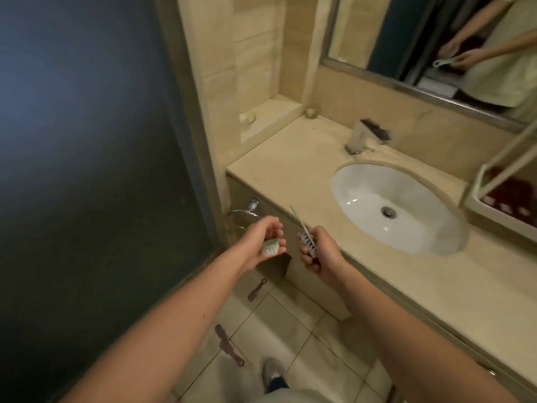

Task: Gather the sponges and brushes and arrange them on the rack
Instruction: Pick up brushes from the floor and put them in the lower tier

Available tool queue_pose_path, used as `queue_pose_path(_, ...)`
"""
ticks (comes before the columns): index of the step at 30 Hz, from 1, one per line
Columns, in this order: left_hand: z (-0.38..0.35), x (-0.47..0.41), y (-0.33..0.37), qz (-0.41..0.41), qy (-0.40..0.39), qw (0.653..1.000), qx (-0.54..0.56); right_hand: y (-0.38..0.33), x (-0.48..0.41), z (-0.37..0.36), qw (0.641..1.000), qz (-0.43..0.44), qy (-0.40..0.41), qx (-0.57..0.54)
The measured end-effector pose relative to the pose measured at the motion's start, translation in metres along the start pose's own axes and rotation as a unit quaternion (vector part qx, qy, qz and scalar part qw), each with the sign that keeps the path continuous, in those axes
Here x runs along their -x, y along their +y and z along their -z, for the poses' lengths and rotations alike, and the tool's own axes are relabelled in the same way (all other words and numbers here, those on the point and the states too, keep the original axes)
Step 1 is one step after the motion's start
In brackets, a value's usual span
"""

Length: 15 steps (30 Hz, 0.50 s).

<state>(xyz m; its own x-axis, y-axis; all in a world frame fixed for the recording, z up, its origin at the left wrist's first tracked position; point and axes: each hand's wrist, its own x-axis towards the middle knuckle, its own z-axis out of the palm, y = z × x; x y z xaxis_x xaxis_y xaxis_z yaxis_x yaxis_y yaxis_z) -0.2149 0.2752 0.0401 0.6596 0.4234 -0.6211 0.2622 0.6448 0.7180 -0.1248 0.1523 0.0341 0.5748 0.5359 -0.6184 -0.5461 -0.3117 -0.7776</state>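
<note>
Green small brush (67, 247) cupped loosely in left hand (261, 242); long-handled brush (305, 234) gripped tight in right hand (318, 254), beside beige counter (290, 158) and sink (363, 181).

We look down from head height, close over our forearms, at the counter (377, 286) filling the frame's right.
</note>
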Motion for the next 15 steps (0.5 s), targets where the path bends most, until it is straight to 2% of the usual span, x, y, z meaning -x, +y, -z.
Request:
queue_pose_path(5,-0.073,-0.013,-0.006,-0.059,-0.029,0.994,-0.085,-0.013,0.016,0.066,0.994,0.037,0.093,-0.045)
queue_pose_path(10,-0.146,-0.033,-0.013,-0.029,-0.070,0.986,-0.148,-0.030,0.023,0.138,0.983,0.053,0.150,-0.088)
queue_pose_path(15,-0.232,-0.063,-0.018,-0.037,-0.132,0.980,-0.147,-0.052,0.014,0.214,0.971,0.061,0.215,-0.089)
